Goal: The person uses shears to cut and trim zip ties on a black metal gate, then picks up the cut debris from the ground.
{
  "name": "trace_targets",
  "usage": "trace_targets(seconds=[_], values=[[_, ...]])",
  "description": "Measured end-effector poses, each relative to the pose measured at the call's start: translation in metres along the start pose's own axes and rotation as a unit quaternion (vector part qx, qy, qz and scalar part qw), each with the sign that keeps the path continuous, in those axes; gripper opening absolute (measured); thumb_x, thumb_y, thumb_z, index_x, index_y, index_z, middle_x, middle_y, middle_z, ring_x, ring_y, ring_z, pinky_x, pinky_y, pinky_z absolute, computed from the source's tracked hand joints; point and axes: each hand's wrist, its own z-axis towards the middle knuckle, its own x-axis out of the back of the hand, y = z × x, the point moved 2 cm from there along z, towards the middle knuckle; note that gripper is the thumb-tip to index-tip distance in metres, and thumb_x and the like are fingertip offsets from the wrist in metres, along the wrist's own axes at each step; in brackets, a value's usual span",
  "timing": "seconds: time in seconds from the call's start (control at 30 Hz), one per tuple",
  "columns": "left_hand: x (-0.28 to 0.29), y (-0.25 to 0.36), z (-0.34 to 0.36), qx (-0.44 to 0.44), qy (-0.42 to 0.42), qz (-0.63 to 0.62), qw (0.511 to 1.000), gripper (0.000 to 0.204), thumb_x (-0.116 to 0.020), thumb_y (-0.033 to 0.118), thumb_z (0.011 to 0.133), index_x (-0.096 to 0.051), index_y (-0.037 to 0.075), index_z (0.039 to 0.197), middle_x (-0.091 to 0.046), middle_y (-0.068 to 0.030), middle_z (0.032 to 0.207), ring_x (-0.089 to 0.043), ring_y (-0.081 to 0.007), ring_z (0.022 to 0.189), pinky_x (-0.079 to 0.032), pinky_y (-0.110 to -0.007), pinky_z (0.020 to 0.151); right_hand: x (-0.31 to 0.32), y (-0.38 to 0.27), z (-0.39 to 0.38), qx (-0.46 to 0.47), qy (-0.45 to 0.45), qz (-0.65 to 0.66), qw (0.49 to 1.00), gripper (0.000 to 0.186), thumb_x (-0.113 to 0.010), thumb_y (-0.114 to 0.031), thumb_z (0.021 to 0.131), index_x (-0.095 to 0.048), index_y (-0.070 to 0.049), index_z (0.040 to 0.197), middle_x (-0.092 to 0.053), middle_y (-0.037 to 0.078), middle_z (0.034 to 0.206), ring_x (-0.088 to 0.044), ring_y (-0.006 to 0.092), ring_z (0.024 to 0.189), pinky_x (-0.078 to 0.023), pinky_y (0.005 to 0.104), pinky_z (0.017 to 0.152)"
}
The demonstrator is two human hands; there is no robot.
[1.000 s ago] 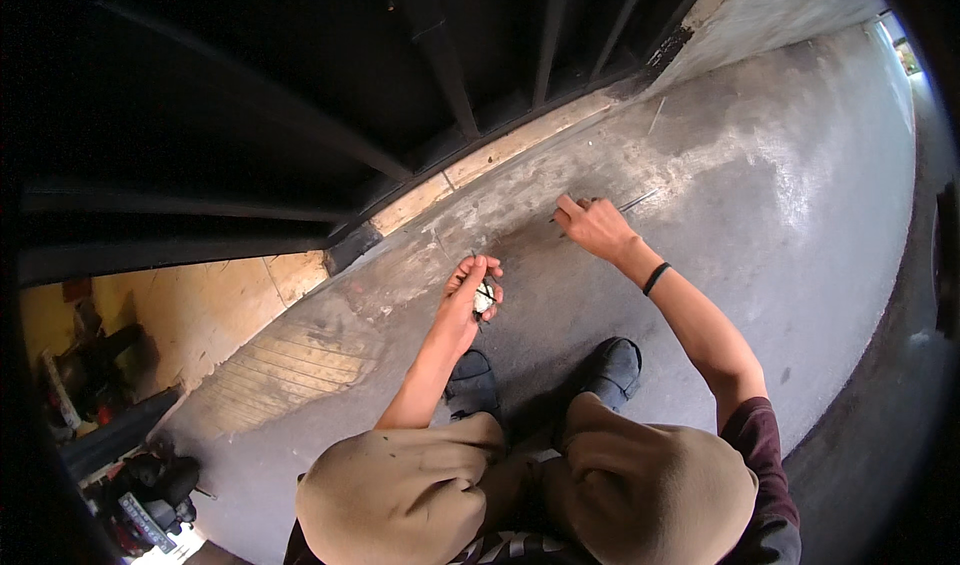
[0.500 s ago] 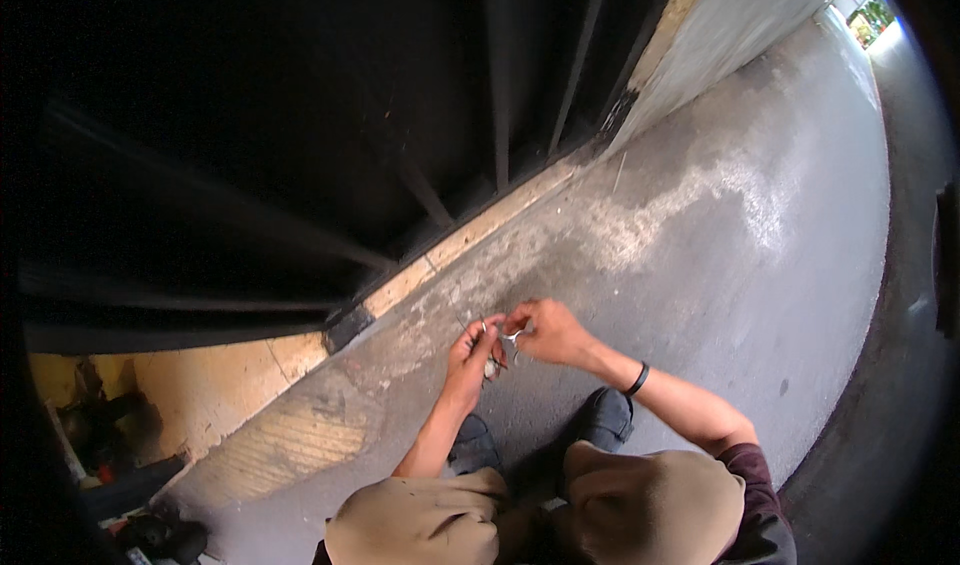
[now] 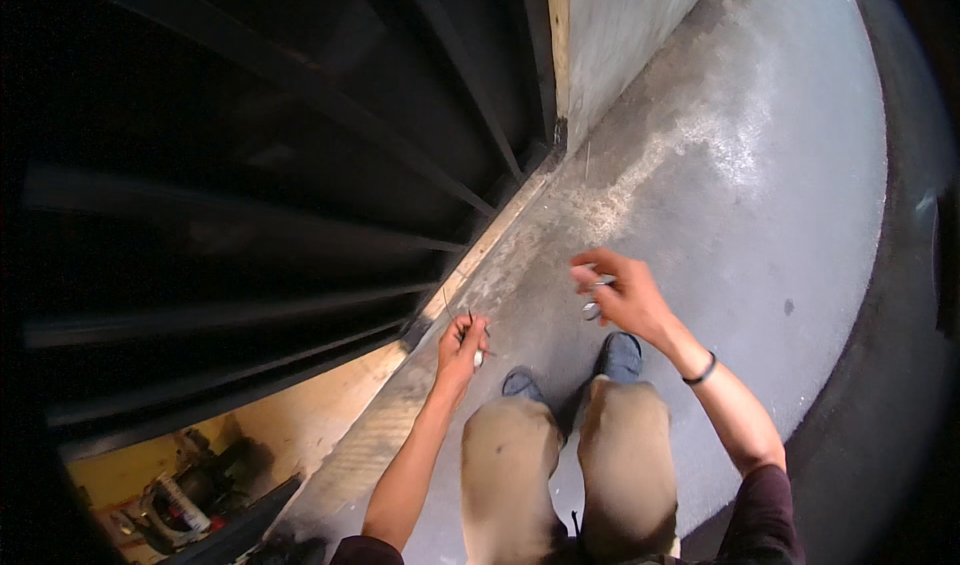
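Note:
My left hand (image 3: 460, 355) is closed in a pinch in front of the dark gate. From its fingers stick out thin dark wire-like pieces (image 3: 447, 303), and a small whitish bit (image 3: 478, 359) shows beside the fingertips. My right hand (image 3: 632, 297) is lifted apart to the right, over the grey floor, fingers curled round a small silvery metal piece (image 3: 591, 311). That piece looks curved, but its kind is too small and blurred to tell.
A black barred metal gate (image 3: 330, 225) fills the upper left, above a pale tiled sill (image 3: 490, 235). Behind its lower end lies a pile of odds and ends (image 3: 190, 500). A grey wall (image 3: 625, 45) borders the concrete floor (image 3: 740, 265). My shoes (image 3: 621, 357) are below my hands.
My hands were together and have moved apart: the right went right and up with the silvery piece, the left slightly left. My view has turned, and my legs look straighter.

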Motion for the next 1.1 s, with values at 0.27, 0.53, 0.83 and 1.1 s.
trace_targets(seconds=[0.27,0.53,0.83,1.1], values=[[0.115,0.14,-0.417,0.193,0.097,-0.005,0.976,0.025,-0.072,0.034,0.1,-0.068,0.01,0.104,-0.058,0.004,0.073,-0.054,-0.0063,0.059,-0.039,-0.023,0.048,0.078,-0.153,-0.334,-0.208,0.239,-0.205,0.926,0.064,-0.04,-0.056,0.108,-0.076,-0.005,0.097,-0.071,0.023,0.078,-0.07,0.0446,0.08,-0.053,0.0511,0.074],[0.206,0.164,-0.69,0.117,0.237,-0.017,0.964,0.019,-0.069,0.028,0.102,-0.07,0.009,0.101,-0.061,0.002,0.071,-0.057,-0.0093,0.054,-0.041,-0.026,0.045,0.009,-0.089,-0.625,-0.462,0.183,-0.075,0.864,0.074,-0.047,-0.066,0.102,-0.071,0.003,0.089,-0.064,0.02,0.067,-0.061,0.0326,0.057,-0.05,0.0485,0.06],[0.285,0.108,-0.833,0.001,0.418,-0.254,0.872,0.018,-0.068,0.028,0.103,-0.068,0.011,0.099,-0.061,0.0021,0.07,-0.057,-0.0092,0.052,-0.039,-0.025,0.043,-0.071,-0.162,-0.595,-0.326,0.143,-0.048,0.933,0.063,-0.05,-0.062,0.104,-0.059,-0.006,0.077,-0.053,0.007,0.06,-0.051,0.0213,0.05,-0.045,0.0403,0.05],[0.46,0.103,-0.938,-0.06,0.557,-0.3,0.772,0.021,-0.069,0.029,0.102,-0.067,0.009,0.1,-0.056,0.003,0.075,-0.051,-0.0069,0.064,-0.044,-0.026,0.055,-0.302,-0.435,-0.455,-0.017,0.014,-0.104,0.994,0.054,-0.045,-0.054,0.11,-0.046,-0.015,0.072,-0.04,-0.005,0.058,-0.04,0.0084,0.048,-0.031,0.0294,0.043]])
